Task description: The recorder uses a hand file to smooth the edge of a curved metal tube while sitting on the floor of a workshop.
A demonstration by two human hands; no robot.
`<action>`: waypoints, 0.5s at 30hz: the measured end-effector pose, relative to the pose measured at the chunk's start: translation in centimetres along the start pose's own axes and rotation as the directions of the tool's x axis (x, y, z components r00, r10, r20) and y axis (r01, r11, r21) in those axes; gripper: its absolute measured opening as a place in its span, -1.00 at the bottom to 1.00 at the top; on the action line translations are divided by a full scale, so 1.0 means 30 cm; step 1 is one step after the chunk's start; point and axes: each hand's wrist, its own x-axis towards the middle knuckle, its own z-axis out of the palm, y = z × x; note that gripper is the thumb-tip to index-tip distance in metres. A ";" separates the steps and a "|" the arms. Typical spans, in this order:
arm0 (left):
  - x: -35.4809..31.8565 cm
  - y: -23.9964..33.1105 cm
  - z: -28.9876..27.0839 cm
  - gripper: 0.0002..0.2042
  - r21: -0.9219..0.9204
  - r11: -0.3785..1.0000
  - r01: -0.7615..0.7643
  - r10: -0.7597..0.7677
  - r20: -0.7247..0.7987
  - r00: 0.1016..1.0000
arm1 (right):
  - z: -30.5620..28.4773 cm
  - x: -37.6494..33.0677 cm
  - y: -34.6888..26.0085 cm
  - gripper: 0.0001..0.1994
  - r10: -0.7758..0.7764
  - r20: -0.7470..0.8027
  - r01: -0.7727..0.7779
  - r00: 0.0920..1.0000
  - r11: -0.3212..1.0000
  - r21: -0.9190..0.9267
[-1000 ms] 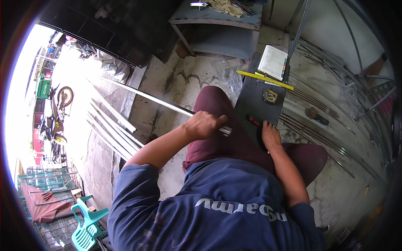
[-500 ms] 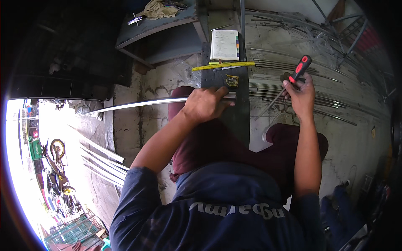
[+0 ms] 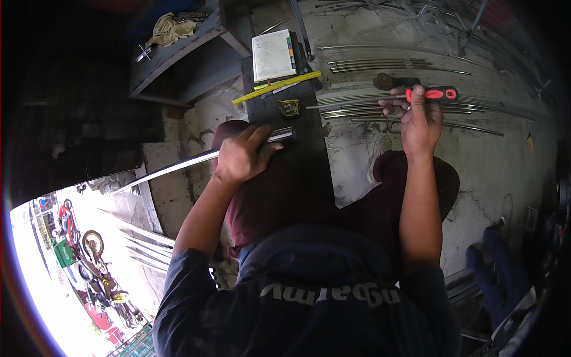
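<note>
My left hand (image 3: 244, 156) is closed around a shiny metal tube (image 3: 178, 169), which slants down to the left past my knee. The tube's end pokes out beyond my fingers over a dark narrow bench (image 3: 312, 157). In my right hand (image 3: 422, 131) is a hand tool (image 3: 440, 94) with a red-and-black handle and a long thin grey shaft. That shaft lies nearly level and points left; whether it is a file or a screwdriver I cannot tell. A tape measure (image 3: 289, 107) sits on the bench just beyond the tube's end.
An open notebook (image 3: 272, 56) and a yellow ruler (image 3: 276, 88) lie farther along the bench. Thin metal rods (image 3: 410, 126) are spread on the floor to the right, near a dark object with a round brown disc (image 3: 383, 81). Far left stands a grey-blue table (image 3: 178, 62).
The right hand has turned the tool from upright and slanted to nearly level, its shaft now pointing left. The left hand still holds the tube. The whole view has shifted and tilted.
</note>
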 end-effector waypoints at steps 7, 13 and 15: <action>-0.024 -0.028 0.091 -0.60 0.162 0.982 -0.101 0.124 -0.141 0.982 | 0.023 -0.029 0.003 -0.71 -0.079 0.060 0.077 0.995 0.996 0.040; -0.031 -0.026 0.108 -0.62 0.159 0.984 -0.085 0.108 -0.139 0.984 | 0.055 -0.058 -0.040 -0.80 -0.078 0.097 0.074 0.992 0.996 0.050; -0.030 -0.030 0.108 -0.61 0.148 0.985 -0.082 0.104 -0.147 0.984 | 0.078 -0.079 -0.037 -0.80 -0.094 0.088 0.093 0.992 0.995 0.025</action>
